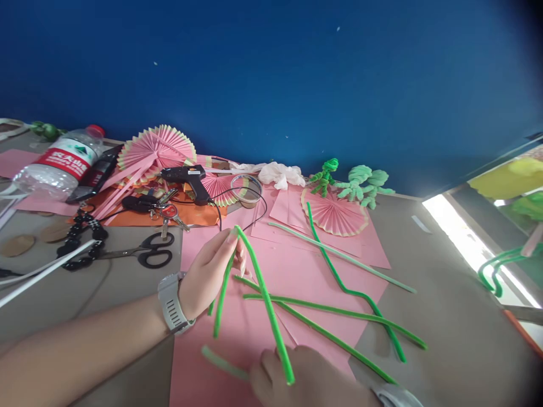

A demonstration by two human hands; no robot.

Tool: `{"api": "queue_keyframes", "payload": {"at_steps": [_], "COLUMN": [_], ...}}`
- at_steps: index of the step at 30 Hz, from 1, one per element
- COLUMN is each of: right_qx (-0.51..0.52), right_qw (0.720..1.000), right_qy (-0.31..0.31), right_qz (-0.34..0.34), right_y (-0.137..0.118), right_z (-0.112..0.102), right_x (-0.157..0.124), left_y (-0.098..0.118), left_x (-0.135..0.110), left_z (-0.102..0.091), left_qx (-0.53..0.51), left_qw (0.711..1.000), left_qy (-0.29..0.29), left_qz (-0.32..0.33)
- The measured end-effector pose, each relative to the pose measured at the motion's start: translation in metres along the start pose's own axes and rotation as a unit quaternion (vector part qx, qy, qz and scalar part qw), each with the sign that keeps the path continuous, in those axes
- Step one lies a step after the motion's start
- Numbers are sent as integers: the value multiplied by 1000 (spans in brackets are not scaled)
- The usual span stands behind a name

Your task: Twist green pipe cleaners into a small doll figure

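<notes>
right fingers (263,377) close on pale stem (224,363); left fingers (225,246) pinch bent green stem (262,282).

One water bottle (68,161) and one pair of scissors (142,247) lie left of the hot-glue gun (193,176); three pipe-cleaner figures (326,176) and four unheld pipe cleaners (360,293), right.

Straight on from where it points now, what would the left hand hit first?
Probably the black cable looped over the pink paper ahead. Depth is unclear: the left hand may be high enough to pass above it.
</notes>
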State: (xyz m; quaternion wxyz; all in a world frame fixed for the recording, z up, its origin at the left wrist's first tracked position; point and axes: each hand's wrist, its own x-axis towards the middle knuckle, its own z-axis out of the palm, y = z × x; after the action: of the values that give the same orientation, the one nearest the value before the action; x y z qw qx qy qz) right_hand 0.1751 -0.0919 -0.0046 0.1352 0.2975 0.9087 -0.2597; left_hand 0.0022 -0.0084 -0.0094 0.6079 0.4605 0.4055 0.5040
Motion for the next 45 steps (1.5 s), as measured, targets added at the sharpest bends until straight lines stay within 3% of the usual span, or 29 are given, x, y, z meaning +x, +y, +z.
{"api": "queue_keyframes", "payload": {"at_steps": [2,7,11,13,15,17,21,26,32,34,40,45], "right_qx": [-100,-163,-186,-136,-16,93,96,83,114,113,78,75], "right_qw": [993,977,961,954,943,932,947,951,953,954,955,959], "right_qy": [28,73,128,207,306,330,288,289,280,277,284,272], "right_qz": [53,116,161,169,134,117,105,71,-9,-30,23,32], "right_y": [5,32,56,60,56,44,21,17,23,24,21,18], "right_z": [-18,-55,-75,-83,-89,-91,-85,-79,-77,-73,-65,-78], "right_x": [2,15,16,8,-2,-11,-15,-11,-7,-4,2,-5], "left_y": [2,8,12,13,16,19,28,33,29,26,21,21], "left_x": [1,-2,-11,-16,-21,-24,-29,-37,-39,-38,-35,-34], "left_z": [0,3,7,10,14,18,24,26,24,23,25,27], "left_qx": [-8,10,51,99,169,242,290,252,197,212,295,250], "left_qw": [1000,996,997,995,985,966,944,953,962,960,945,963], "left_qy": [17,72,48,17,-31,-89,-158,-169,-160,-161,-138,-100], "left_qz": [-2,43,30,24,20,20,18,3,-97,-86,1,2]}}
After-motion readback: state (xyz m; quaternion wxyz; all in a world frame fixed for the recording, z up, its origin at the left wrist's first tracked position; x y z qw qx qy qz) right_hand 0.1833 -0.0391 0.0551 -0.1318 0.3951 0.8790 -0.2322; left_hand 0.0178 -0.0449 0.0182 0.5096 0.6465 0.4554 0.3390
